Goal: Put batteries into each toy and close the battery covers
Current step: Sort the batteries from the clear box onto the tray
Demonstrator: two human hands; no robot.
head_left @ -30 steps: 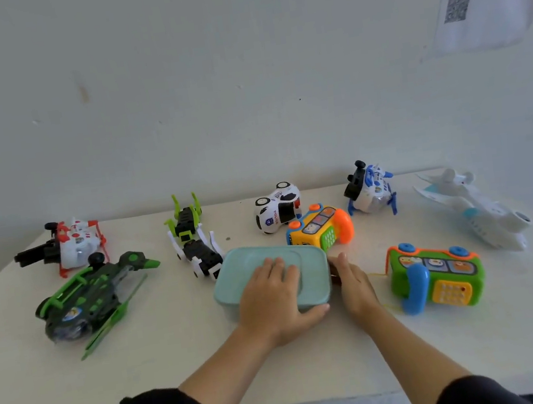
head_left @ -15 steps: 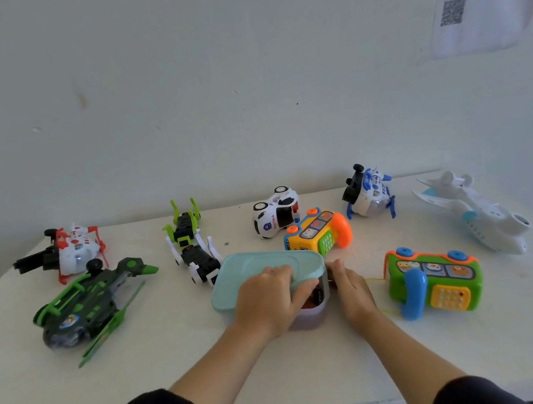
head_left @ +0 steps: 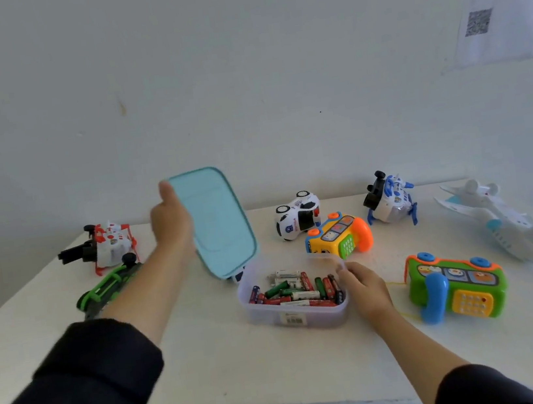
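Observation:
A clear plastic box (head_left: 312, 317) stands open at the table's middle, with several red, green and white batteries (head_left: 296, 290) inside. My left hand (head_left: 170, 220) grips the light-blue lid (head_left: 216, 222) and holds it tilted in the air, above and left of the box. My right hand (head_left: 366, 287) holds the box by its right rim. Toys lie around: a green phone (head_left: 456, 284), a yellow phone (head_left: 338, 236), a white car (head_left: 296, 214), a blue-white helicopter (head_left: 389, 198), a white plane (head_left: 500, 220).
At the left lie a red-white helicopter (head_left: 106, 243) and a green-black helicopter (head_left: 107, 287), partly behind my left arm. A white wall runs close behind the table (head_left: 247, 369). A paper with a QR code (head_left: 504, 4) hangs at the upper right.
My left hand has lifted the blue lid off the box and swung it up and left. The batteries are now uncovered. My right hand stays at the box's right side.

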